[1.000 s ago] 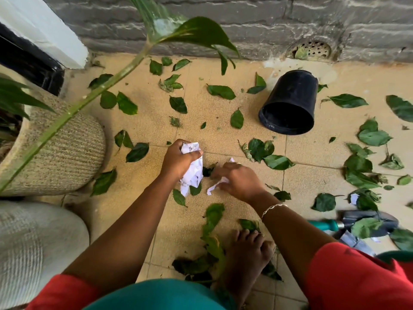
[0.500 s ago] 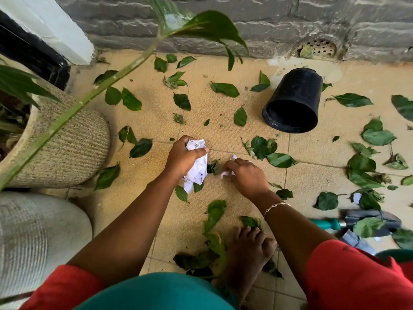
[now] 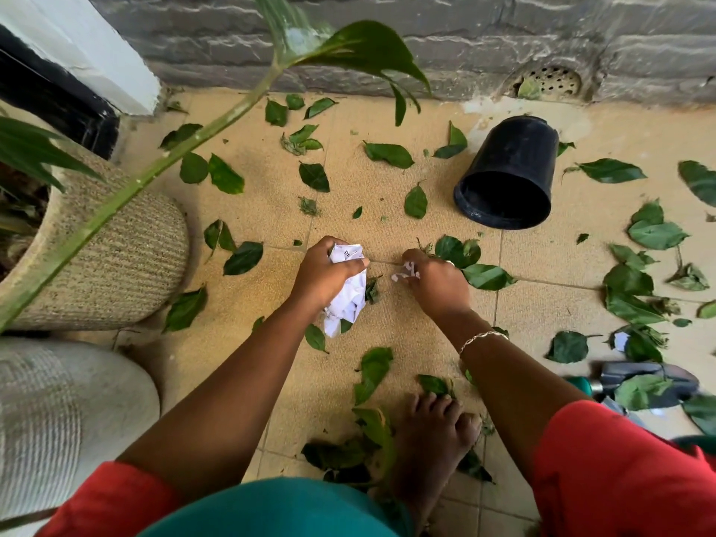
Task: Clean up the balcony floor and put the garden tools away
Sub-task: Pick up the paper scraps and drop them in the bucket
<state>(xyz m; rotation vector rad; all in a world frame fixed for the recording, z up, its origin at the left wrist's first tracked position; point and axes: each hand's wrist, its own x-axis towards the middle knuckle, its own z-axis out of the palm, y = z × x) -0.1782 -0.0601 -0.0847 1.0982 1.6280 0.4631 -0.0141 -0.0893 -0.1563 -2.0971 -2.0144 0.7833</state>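
Ribbed planter (image 3: pixel 128 261) left (long stalk (image 3: pixel 135 184) leaning out); drain grate (image 3: pixel 552 81) in grey wall (image 3: pixel 465 32).

Diffuse daylight, even and fairly bright; no glare on the floor (image 3: pixel 348 226). Shadows weak and soft-edged, deepest beside the woven planter (image 3: pixel 128 257) at 9 o'clock. Near plant stem (image 3: pixel 155 176) out of focus. Trowel (image 3: pixel 651 377) at 4 o'clock smeared. Wall (image 3: pixel 465 40) bows at 12 o'clock from wide-angle distortion.

Green leaves (image 3: pixel 389 154) dot the tan speckled floor (image 3: pixel 271 296); the pot (image 3: pixel 511 164) is black, the paper (image 3: pixel 350 296) white.
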